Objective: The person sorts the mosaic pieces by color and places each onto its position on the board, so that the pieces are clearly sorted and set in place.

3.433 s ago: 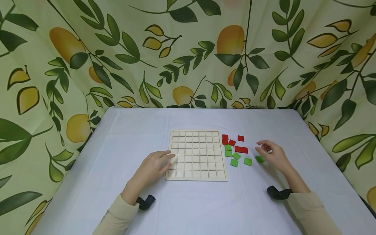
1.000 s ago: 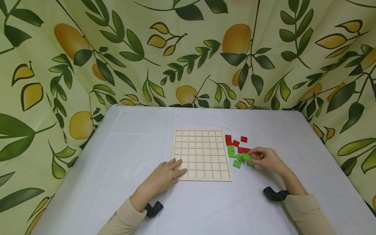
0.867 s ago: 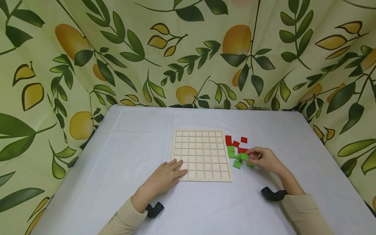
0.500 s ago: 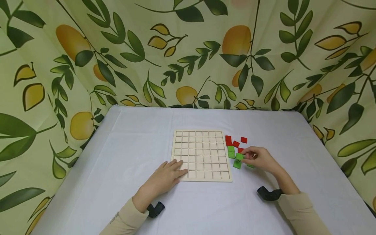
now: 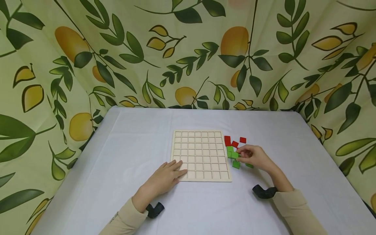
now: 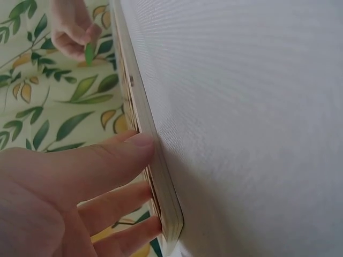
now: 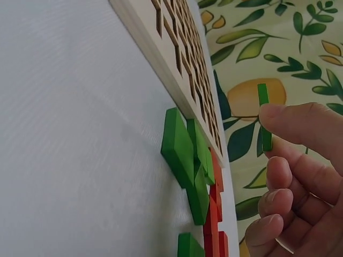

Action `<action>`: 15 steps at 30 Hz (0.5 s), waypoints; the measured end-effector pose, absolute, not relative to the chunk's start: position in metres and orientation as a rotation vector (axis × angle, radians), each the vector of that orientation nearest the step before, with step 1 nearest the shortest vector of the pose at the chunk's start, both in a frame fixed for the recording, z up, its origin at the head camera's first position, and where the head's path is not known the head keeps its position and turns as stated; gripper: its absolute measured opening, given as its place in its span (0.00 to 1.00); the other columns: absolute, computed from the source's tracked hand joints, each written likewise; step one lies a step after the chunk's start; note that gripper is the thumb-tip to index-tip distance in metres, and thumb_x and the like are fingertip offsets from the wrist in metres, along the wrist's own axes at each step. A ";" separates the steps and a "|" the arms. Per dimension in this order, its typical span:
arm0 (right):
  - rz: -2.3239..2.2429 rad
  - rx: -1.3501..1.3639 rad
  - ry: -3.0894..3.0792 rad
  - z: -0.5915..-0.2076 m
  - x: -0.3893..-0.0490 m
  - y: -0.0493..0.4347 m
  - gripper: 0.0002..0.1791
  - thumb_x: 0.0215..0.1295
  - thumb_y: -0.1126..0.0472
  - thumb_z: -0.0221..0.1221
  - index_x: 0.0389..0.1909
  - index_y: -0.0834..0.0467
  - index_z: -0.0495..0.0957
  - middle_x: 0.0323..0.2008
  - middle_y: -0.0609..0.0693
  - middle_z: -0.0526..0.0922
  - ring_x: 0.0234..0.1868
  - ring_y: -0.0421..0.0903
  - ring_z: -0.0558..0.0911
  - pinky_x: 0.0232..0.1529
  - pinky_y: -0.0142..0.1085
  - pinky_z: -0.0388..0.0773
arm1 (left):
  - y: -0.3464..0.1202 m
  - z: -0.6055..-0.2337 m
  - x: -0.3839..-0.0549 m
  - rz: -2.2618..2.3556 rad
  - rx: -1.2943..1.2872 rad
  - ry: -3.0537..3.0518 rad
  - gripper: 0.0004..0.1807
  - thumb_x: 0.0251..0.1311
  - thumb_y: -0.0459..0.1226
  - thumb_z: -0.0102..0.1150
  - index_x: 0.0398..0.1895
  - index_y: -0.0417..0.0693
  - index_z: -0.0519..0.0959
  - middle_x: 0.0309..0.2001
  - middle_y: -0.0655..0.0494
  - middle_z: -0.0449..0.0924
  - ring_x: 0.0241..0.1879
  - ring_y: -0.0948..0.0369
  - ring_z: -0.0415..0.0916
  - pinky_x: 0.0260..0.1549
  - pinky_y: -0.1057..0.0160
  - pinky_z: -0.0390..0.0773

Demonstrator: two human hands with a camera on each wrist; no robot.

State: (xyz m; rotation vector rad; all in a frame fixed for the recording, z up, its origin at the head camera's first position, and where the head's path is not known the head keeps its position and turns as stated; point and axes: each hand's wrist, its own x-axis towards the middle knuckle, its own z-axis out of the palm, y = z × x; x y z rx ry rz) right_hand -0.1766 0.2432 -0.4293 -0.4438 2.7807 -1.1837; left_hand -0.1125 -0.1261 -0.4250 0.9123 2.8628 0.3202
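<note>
A pale wooden board with a grid of square recesses lies on the white table. My left hand rests on its near left corner, fingers spread over the grid. In the left wrist view the thumb lies at the board's edge. Right of the board, my right hand pinches a green square tile between thumb and finger. That tile is raised off the table, above other green tiles. In the left wrist view the held tile appears edge-on.
Red tiles lie along the board's right edge, with another red tile farther right. Several green tiles lie nearer me, among them one green tile near the board's side. A patterned curtain hangs behind the table.
My right hand has picked up a green tile and carried it left toward the board. My left hand has moved from the board's left side to its near left corner and stays there.
</note>
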 end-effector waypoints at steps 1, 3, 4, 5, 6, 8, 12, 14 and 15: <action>-1.184 -0.447 2.781 -0.429 -0.177 0.242 0.16 0.52 0.64 0.70 0.41 0.66 0.81 0.26 0.50 0.76 0.28 0.35 0.69 0.27 0.22 0.70 | -0.126 -0.425 -0.113 0.323 0.913 2.861 0.22 0.63 0.37 0.59 0.61 0.55 0.76 0.69 0.46 0.69 0.69 0.44 0.66 0.65 0.41 0.69; -1.192 -0.452 2.775 -0.428 -0.177 0.239 0.16 0.52 0.64 0.70 0.41 0.66 0.81 0.26 0.50 0.76 0.28 0.35 0.69 0.27 0.22 0.70 | -0.126 -0.426 -0.113 0.330 0.914 2.860 0.22 0.63 0.37 0.58 0.61 0.55 0.76 0.69 0.46 0.69 0.69 0.44 0.66 0.65 0.40 0.68; -1.197 -0.456 2.773 -0.428 -0.177 0.238 0.16 0.52 0.65 0.70 0.41 0.66 0.81 0.26 0.50 0.75 0.28 0.35 0.69 0.27 0.22 0.70 | -0.126 -0.426 -0.113 0.332 0.912 2.858 0.22 0.63 0.37 0.58 0.61 0.55 0.76 0.69 0.47 0.69 0.69 0.44 0.66 0.65 0.40 0.68; -1.199 -0.460 2.769 -0.427 -0.178 0.237 0.15 0.52 0.65 0.70 0.40 0.66 0.81 0.26 0.50 0.75 0.28 0.35 0.69 0.27 0.22 0.70 | -0.126 -0.426 -0.113 0.336 0.910 2.856 0.22 0.63 0.37 0.58 0.61 0.55 0.76 0.69 0.47 0.69 0.69 0.44 0.66 0.65 0.40 0.68; -1.204 -0.465 2.766 -0.427 -0.178 0.235 0.15 0.52 0.65 0.70 0.40 0.66 0.81 0.26 0.50 0.75 0.28 0.35 0.69 0.27 0.22 0.70 | -0.127 -0.426 -0.113 0.336 0.907 2.854 0.22 0.63 0.38 0.58 0.61 0.55 0.76 0.69 0.47 0.68 0.69 0.44 0.65 0.65 0.40 0.68; -1.209 -0.470 2.758 -0.427 -0.179 0.233 0.15 0.52 0.65 0.70 0.40 0.65 0.81 0.25 0.50 0.74 0.28 0.35 0.69 0.27 0.22 0.70 | -0.127 -0.427 -0.113 0.342 0.902 2.851 0.22 0.64 0.37 0.58 0.62 0.55 0.76 0.69 0.47 0.68 0.70 0.44 0.65 0.65 0.40 0.68; -1.216 -0.459 2.752 -0.426 -0.180 0.227 0.14 0.51 0.65 0.70 0.39 0.66 0.81 0.25 0.50 0.74 0.28 0.36 0.70 0.26 0.23 0.70 | -0.127 -0.425 -0.112 0.357 0.898 2.847 0.22 0.64 0.37 0.57 0.62 0.55 0.76 0.69 0.46 0.68 0.69 0.44 0.65 0.65 0.39 0.68; -1.216 -0.460 2.752 -0.425 -0.181 0.225 0.14 0.51 0.66 0.70 0.39 0.66 0.82 0.25 0.50 0.74 0.28 0.36 0.70 0.26 0.23 0.70 | -0.127 -0.424 -0.112 0.370 0.897 2.845 0.22 0.63 0.36 0.57 0.61 0.54 0.76 0.69 0.46 0.69 0.69 0.44 0.65 0.65 0.39 0.68; -1.216 -0.464 2.752 -0.425 -0.181 0.224 0.14 0.51 0.66 0.70 0.39 0.66 0.82 0.25 0.50 0.74 0.28 0.36 0.69 0.26 0.23 0.70 | -0.127 -0.424 -0.112 0.369 0.894 2.845 0.22 0.63 0.36 0.57 0.61 0.54 0.76 0.69 0.46 0.69 0.69 0.44 0.65 0.65 0.39 0.68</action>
